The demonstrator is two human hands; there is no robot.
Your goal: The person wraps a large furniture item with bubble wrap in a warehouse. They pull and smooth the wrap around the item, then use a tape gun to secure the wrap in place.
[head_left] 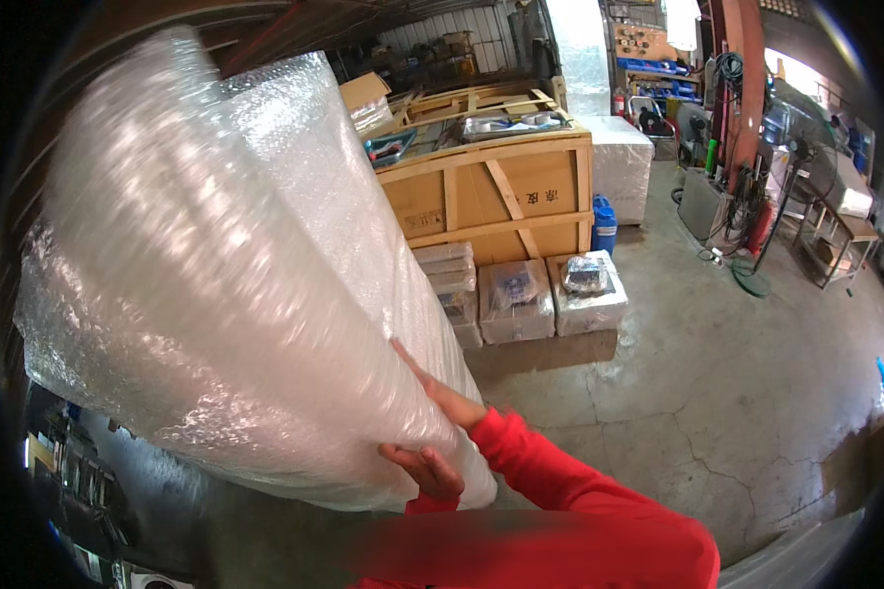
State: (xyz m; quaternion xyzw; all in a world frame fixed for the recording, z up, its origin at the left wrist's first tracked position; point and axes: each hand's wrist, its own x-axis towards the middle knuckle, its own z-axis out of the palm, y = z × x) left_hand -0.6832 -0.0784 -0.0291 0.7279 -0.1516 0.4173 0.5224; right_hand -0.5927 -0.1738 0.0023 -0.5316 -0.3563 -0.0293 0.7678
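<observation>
Grip loosely spread, left hand (pixel 430 472) and right hand (pixel 449 399) touch the bubble-wrap roll (pixel 236 285).

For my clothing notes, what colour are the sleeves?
The sleeves are red, clearest in the head view.

The bubble-wrap roll (pixel 236 255) blurs toward its upper end.

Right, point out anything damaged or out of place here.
The concrete floor looks damaged: jagged cracks branch across it, right of the red sleeve. The bubble-wrap bundle is partly blurred, so small tears can't be judged.
</observation>
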